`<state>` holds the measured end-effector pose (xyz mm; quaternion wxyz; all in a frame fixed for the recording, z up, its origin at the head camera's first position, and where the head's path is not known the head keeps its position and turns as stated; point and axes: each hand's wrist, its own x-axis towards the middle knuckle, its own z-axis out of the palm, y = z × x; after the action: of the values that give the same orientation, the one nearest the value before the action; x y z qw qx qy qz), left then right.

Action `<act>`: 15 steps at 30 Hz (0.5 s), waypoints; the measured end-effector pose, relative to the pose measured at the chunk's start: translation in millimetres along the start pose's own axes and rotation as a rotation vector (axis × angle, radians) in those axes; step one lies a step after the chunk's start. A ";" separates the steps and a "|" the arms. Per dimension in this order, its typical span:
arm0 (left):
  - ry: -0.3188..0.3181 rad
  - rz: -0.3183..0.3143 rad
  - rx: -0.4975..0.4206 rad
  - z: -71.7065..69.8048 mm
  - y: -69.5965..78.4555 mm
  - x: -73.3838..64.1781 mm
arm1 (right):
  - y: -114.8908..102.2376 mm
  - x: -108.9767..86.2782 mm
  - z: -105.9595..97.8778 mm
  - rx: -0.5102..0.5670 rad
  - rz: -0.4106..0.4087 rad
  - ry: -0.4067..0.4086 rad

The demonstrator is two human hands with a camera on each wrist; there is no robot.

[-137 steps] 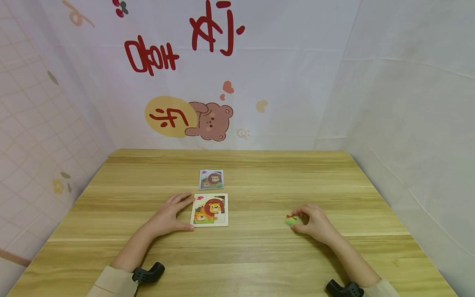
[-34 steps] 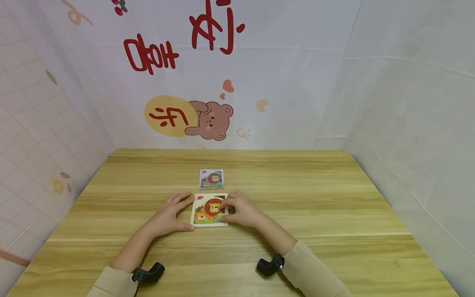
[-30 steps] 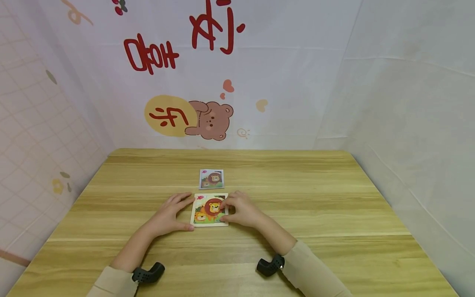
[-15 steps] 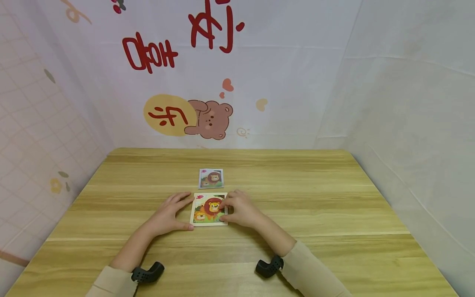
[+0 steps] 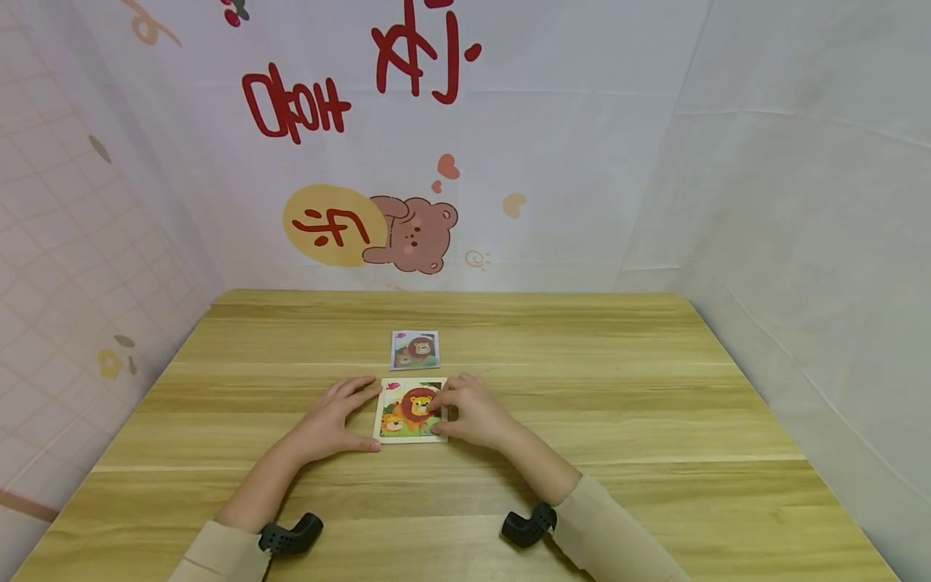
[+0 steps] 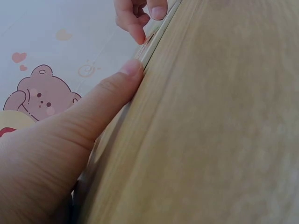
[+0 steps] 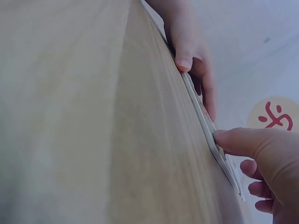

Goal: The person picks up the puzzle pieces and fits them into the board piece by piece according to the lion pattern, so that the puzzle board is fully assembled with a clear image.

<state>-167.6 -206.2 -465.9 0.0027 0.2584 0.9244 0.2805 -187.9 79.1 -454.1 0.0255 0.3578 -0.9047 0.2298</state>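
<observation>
A square jigsaw puzzle in a pale frame [image 5: 377, 420], with a lion picture, lies flat on the table in the head view. My left hand [image 5: 330, 420] rests at its left side, thumb and fingers spread along the frame edge. At the lower right of the picture, my right hand [image 5: 476, 414] pinches a greenish puzzle piece [image 5: 427, 429] between thumb and fingers. That piece sits in the gap there; the fingers partly cover it, so whether it lies fully flat is unclear. The left wrist view shows the left thumb [image 6: 105, 91] touching the frame's edge.
Just behind the puzzle lies a card [image 5: 414, 350] with the same lion picture. A wood-grain table [image 5: 582, 364] spreads out on all sides. White cloth with a printed bear [image 5: 418, 234] hangs at the back. Each wrist carries a black device [image 5: 291, 535].
Over several seconds my right hand has carried the puzzle piece from the right of the table leftward to the puzzle's gap. During the last second it stays there. The left hand has not moved.
</observation>
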 end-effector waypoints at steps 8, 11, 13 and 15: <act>-0.003 -0.003 0.003 0.6 0.6 1.0 | -4.1 -1.3 -3.1 -0.033 0.034 -0.012; -0.007 -0.002 0.004 0.7 1.3 1.3 | -4.8 -1.8 -4.1 -0.033 0.039 -0.019; -0.010 -0.002 0.007 0.7 1.4 1.4 | -4.9 -1.9 -4.5 -0.034 0.038 -0.020; -0.013 -0.003 0.008 0.5 1.3 1.3 | -4.9 -1.8 -4.3 -0.033 0.031 -0.019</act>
<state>-168.1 -204.4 -465.5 0.0080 0.2586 0.9260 0.2749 -183.9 79.0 -448.7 0.0193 0.3452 -0.9141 0.2117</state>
